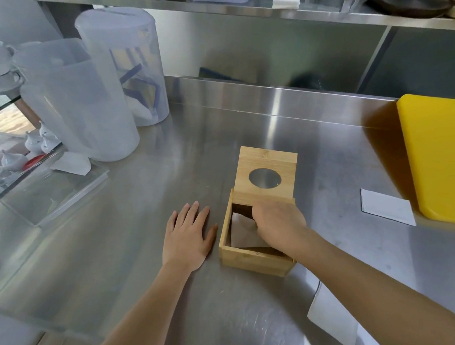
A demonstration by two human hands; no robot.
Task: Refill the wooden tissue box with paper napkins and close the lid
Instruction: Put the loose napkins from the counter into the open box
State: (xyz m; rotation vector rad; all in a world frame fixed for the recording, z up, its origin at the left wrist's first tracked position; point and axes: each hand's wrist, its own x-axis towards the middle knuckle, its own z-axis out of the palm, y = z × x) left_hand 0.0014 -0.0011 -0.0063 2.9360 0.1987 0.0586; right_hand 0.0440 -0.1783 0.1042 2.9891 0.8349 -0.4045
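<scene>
My left hand (188, 236) lies flat, fingers spread, on the steel counter (145, 215) just beside the wooden tissue box (251, 260). My right hand (279, 223) reaches inside it, curled onto the napkins (243, 231), lid (267, 174) raised behind.

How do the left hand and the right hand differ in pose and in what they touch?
The left hand lies flat on the steel table, fingers spread, beside the box; the right hand is curled and reaches into the box. The left hand holds nothing; the right hand touches the napkin inside, though its fingertips are hidden. Both are bare.
</scene>
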